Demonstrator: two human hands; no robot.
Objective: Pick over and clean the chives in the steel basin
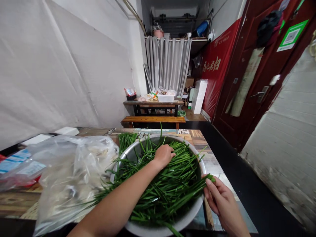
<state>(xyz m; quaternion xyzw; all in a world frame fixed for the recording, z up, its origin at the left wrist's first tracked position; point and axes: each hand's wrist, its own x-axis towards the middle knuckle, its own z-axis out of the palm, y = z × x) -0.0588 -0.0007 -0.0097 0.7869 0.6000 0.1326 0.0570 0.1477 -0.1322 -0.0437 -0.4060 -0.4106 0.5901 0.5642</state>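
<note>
Sorting of chives [168, 184] in a metal bowl [130, 154] on the tabletop [214, 158], with both hands inside or at the rim. Left hand [164, 154] deep in the pile near the far side, palm down, fingers curled and closed over a few leaves, forearm lying across the greens. Right hand [218, 197] at the near right rim, thumb and fingers pinched together on the ends of a thin bundle, which stretches from the rim back into the pile. Chives heaped and tangled, some hanging over the left rim toward a clear plastic bag [71, 177] just beside the bowl. For a good result, probably best to pinch only a small bunch at once, close to the ends, and to draw it out slowly along the length of the leaves, not sideways, since thin leaves likely bend and snap easily. Left hand useful for pressing the rest of the pile down, so that only the chosen leaves come away. Also wise to keep the bowl steady, because it stands close to the tabletop edge. Farther back, a second table with a bench [153, 119] and a grey curtain [168, 62].
</note>
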